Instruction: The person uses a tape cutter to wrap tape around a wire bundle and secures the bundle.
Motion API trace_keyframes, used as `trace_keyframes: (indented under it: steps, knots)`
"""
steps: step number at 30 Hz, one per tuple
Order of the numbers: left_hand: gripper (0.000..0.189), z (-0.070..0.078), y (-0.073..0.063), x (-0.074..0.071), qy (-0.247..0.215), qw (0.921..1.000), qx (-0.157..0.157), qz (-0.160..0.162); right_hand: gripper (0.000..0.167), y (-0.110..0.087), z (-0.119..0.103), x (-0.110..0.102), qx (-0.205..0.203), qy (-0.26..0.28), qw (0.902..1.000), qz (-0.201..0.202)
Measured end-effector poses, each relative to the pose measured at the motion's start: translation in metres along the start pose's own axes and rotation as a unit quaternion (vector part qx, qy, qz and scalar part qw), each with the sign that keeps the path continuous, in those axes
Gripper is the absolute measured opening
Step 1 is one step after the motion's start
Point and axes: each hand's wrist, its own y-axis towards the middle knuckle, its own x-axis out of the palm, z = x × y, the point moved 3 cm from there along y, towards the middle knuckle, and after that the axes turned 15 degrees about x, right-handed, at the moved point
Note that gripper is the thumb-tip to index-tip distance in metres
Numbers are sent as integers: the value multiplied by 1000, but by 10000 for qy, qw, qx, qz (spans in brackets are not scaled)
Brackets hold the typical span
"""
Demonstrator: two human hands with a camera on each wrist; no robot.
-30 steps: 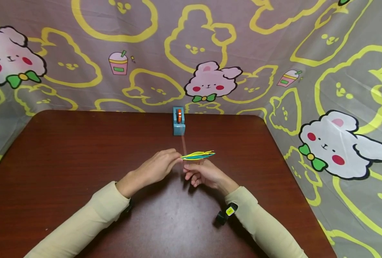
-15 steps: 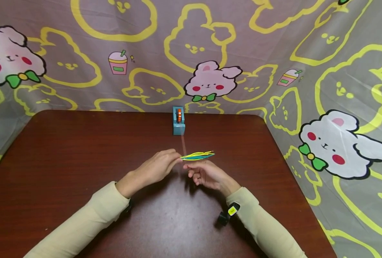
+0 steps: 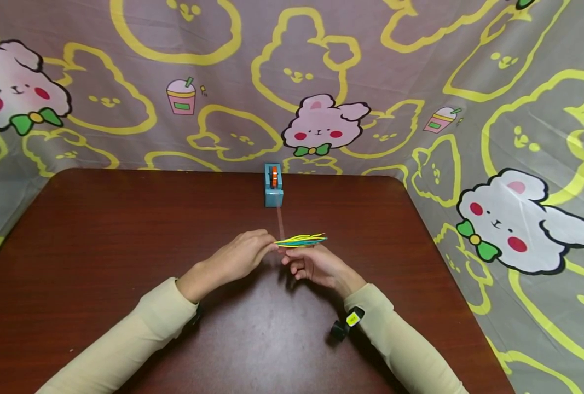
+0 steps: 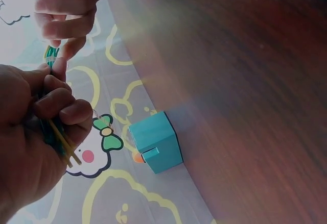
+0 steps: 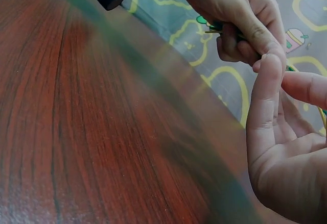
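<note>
My left hand [image 3: 242, 253] grips a bundle of thin yellow and green wires [image 3: 304, 240], whose ends fan out to the right above my right hand [image 3: 318, 266]. In the left wrist view the other ends of the wires [image 4: 64, 145] poke out below the curled left fingers. A clear tape strip [image 3: 280, 221] runs from the blue tape dispenser [image 3: 273, 186] to the bundle, where a clear band [image 4: 50, 59] sits round the wires. My right thumb [image 5: 269, 81] and index finger close together at this spot, seemingly on the tape; its end is hidden.
A brown wooden table [image 3: 124, 213] lies under both hands. The dispenser stands near its back edge, against a printed fabric curtain [image 3: 223, 65]. More curtain [image 3: 533, 137] hangs at the right. A black camera [image 3: 340, 330] sits on the right wrist.
The right hand draws slightly back, then returns towards the left fingertips. The wire bundle dips a little and the tape stays stretched from the dispenser. The left hand barely moves.
</note>
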Motion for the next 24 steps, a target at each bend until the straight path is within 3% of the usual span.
trace_keyframes:
  steps: [24]
  knots:
    - [17, -2, -2, 1, 18, 9999, 158, -62, 31, -2, -10, 2, -332, -122, 9990, -283]
